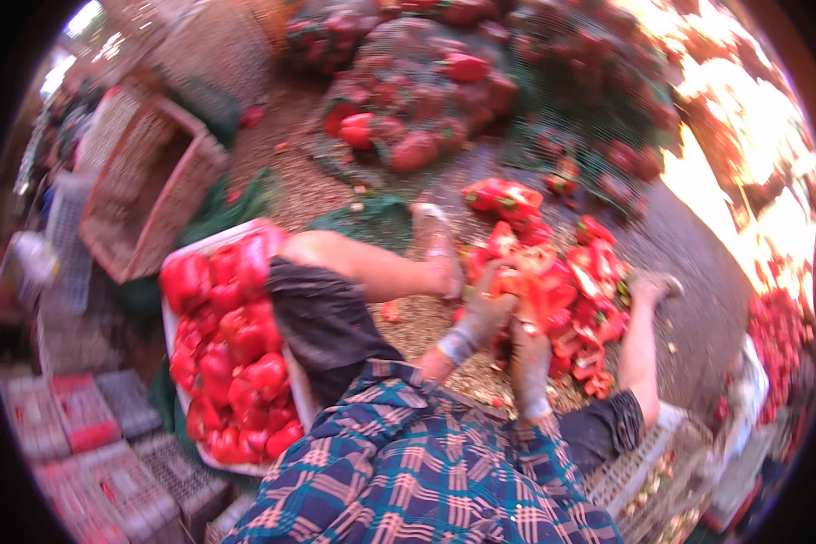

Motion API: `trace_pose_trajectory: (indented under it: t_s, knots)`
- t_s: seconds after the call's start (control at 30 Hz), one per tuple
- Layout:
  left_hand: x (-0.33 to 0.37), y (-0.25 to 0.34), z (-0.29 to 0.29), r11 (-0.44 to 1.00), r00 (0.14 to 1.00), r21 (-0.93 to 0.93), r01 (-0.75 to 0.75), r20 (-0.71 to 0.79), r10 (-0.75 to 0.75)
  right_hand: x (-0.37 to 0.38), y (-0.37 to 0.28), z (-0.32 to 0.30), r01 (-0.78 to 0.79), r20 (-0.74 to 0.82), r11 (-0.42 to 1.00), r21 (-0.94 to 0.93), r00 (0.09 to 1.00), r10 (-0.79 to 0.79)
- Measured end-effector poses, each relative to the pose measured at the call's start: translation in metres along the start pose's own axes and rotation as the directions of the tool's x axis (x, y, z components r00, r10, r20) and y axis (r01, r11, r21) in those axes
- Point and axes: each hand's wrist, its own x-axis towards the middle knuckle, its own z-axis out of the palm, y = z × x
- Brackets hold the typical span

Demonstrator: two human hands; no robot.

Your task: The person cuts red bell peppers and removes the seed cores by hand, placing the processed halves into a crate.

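Observation:
Both of my hands wear greyish gloves and meet over a heap of red bell peppers on the ground between my legs. My left hand is closed on a bright orange-red bell pepper that looks cut open. Just beside it, my right hand grips the same pepper from below, its fingertips hidden by the fruit. Blur hides whether a tool is in either hand. Around them lie cut and split bell peppers, some showing pale insides.
At my left stands a white crate full of whole red peppers. Beyond it is an open wooden box. Net sacks of peppers stand ahead. Stacked plastic crates sit lower left; seeds litter the floor.

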Motion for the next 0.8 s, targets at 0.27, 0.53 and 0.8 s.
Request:
trace_pose_trajectory:
  t_s: [0.27, 0.53, 0.8]
  knots:
    - [-0.113, 0.177, -0.037, 0.725, 0.725, -0.085, -0.684, -0.190, 0.662, -0.083, -0.132, 0.107, 0.686, 0.592, 0.656, -0.315, 0.682, -0.429]
    - [-0.271, 0.220, -0.198, -0.168, 0.158, 0.827, 0.536, 0.096, 0.983, -0.081, -0.096, 0.123, 0.829, 0.704, 0.542, -0.137, 0.467, -0.535]
    - [-0.255, 0.109, -0.371, -0.088, 0.605, 0.796, 0.600, -0.378, 0.701, 0.079, -0.012, -0.009, 0.393, 0.310, 0.046, -0.918, 0.788, -0.532]
